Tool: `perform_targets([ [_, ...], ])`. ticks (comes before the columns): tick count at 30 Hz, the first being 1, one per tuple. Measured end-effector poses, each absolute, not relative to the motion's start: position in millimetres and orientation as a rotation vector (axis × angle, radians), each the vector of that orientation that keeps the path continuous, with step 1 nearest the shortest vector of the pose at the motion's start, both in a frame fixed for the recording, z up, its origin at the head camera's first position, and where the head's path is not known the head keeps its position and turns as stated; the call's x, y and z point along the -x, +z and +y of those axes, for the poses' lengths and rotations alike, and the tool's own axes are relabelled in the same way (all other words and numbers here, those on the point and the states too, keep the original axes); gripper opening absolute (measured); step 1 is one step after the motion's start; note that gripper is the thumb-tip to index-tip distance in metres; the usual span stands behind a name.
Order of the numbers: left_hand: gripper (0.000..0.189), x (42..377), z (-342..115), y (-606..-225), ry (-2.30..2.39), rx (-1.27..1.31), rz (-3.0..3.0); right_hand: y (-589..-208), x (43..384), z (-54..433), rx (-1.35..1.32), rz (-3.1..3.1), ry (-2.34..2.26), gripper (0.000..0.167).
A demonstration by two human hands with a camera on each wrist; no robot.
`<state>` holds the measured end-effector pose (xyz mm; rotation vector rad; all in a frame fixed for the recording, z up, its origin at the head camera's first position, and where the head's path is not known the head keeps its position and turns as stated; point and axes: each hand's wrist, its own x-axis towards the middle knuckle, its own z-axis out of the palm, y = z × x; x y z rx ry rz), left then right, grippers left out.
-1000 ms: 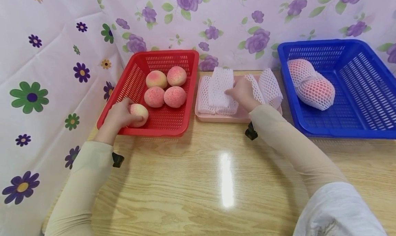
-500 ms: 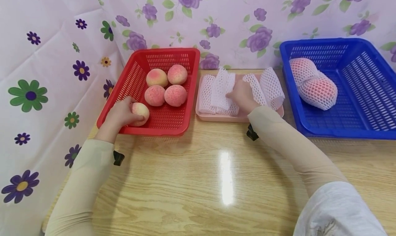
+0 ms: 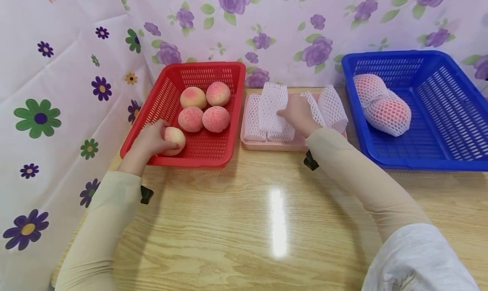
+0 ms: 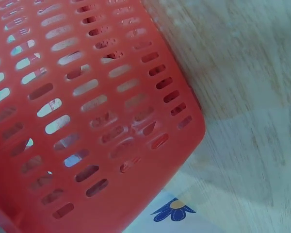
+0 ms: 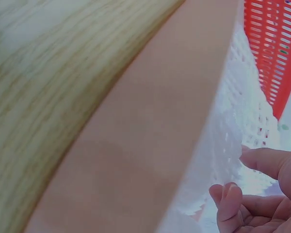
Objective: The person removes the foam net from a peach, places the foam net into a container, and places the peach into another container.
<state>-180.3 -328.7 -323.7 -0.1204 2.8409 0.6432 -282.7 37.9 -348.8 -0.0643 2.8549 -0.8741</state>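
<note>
In the head view my left hand [image 3: 150,139] grips a peach [image 3: 175,141] at the near left corner of the red basket [image 3: 232,130]. Several other peaches [image 3: 215,119] lie further back in that basket. My right hand [image 3: 299,113] is over the pink tray [image 3: 297,145], its thumb on a white foam net sleeve [image 3: 273,106]. The right wrist view shows the thumb and curled fingers of the right hand [image 5: 266,189] at the edge of the sleeve [image 5: 223,141]. Only the red basket's slotted wall [image 4: 111,121] shows in the left wrist view; hand and peach are hidden there.
Other foam net sleeves [image 3: 332,109] lie in the tray. At the right stands a blue basket [image 3: 413,164] with two netted peaches [image 3: 389,113] at its left side. A flowered cloth [image 3: 263,20] hangs behind the wooden table [image 3: 213,223].
My left hand and its peach have shifted very slightly right inside the red basket. The right hand stays at the sleeve, whose upper part has moved a little. The view itself sways slightly.
</note>
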Motion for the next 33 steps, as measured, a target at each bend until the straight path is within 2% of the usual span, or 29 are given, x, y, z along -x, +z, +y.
perform_targets([
  [6,0.069,179,-326,-324,0.631,0.074,2.856,-341,280,41,0.091,2.900,-0.861,0.028],
  [14,0.068,178,-323,-321,0.659,0.054,2.831,-329,278,44,0.105,2.947,-0.755,0.049],
  [23,0.075,177,-305,-301,0.819,0.114,2.973,-299,280,54,0.096,2.924,-0.741,0.049],
  [30,0.067,175,-270,-289,1.125,0.119,3.140,-266,279,69,0.110,2.953,-0.803,0.045],
  [33,0.066,176,-253,-284,1.283,0.068,3.123,-255,278,75,0.123,2.969,-0.780,0.048],
])
